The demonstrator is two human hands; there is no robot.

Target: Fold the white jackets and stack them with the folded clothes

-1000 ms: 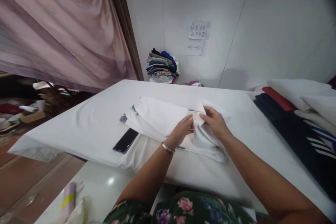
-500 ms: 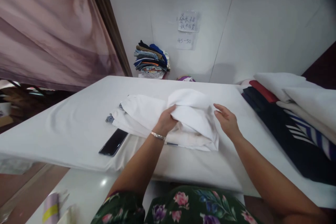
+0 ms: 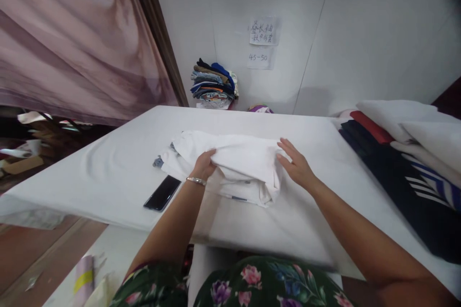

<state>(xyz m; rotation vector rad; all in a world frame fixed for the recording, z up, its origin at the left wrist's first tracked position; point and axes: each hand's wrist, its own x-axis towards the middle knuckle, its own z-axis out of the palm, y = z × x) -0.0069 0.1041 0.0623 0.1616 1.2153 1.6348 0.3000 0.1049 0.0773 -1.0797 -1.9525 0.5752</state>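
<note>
A white garment (image 3: 245,153) lies partly folded in layers on the white-covered table (image 3: 115,168), with a bit of blue-grey patterned cloth (image 3: 157,161) showing at its left end. My left hand (image 3: 204,165), a silver bracelet on its wrist, grips the front left part of the upper layer, thumb on top; its other fingers are mostly hidden. At the garment's right edge, my right hand (image 3: 296,165) is open with its fingers apart, the tips at the cloth. A black phone (image 3: 162,193) lies just left of my left forearm.
Folded clothes, among them a dark garment with white stripes (image 3: 396,187), are stacked along the right side. A clothes pile (image 3: 213,84) stands by the wall behind the table. Handwritten signs (image 3: 264,31) hang above. A pink curtain (image 3: 82,43) covers the left.
The raised, bunched right part of the garment now lies flatter and folded inward. Both hands have shifted left, my right hand coming up to the garment's edge. The view has shifted slightly.
</note>
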